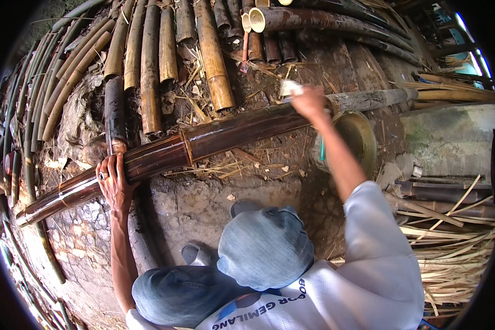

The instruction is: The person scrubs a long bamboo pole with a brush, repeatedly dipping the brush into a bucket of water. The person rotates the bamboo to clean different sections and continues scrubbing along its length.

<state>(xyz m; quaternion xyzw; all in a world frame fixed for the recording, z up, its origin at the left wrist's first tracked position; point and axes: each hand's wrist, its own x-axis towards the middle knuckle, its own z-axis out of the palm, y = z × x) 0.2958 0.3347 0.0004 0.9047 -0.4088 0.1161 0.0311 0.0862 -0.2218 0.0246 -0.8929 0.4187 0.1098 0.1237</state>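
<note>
A long, dark, wet-looking bamboo pole (220,136) lies slanted in front of me, its left end nearer and its right part farther off. Near its left end my left hand (113,175) grips it, fingers bent over the top and a ring on one of them. Toward the pole's right part my right hand (309,103) is closed around a small white thing (291,88), perhaps a cloth or sponge; blur hides its exact kind. A round basin (368,144) with a teal object (322,150) at its side sits below my right forearm, partly covered by it.
Several cut bamboo poles (212,60) lie at the back, with more stacked at the far left (74,77). Dark poles (324,22) lie at the far right. A concrete block (451,135) and piled bamboo strips (456,264) are at right. Shavings litter the ground.
</note>
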